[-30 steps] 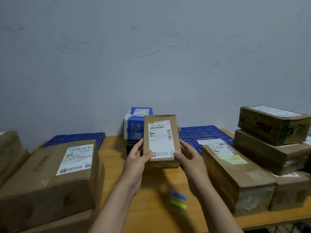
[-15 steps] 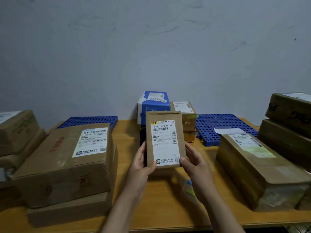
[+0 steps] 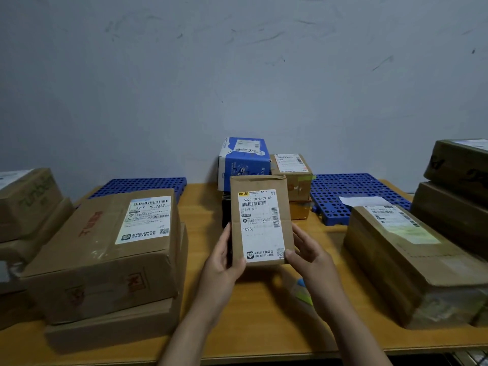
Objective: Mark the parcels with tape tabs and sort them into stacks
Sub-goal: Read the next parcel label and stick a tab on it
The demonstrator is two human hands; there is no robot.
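Item: small flat brown cardboard parcel (image 3: 261, 220) with white label, frame centre, held upright above the wooden tabletop (image 3: 266, 320), left hand (image 3: 224, 262) and right hand (image 3: 306, 256) gripping its lower edges, label facing the viewer, presumably for reading before marking.

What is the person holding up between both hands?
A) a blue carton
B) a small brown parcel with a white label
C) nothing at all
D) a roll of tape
B: the left hand and the right hand grip the lower edges of the small brown parcel, label facing the camera; the blue carton stands behind it by the wall.
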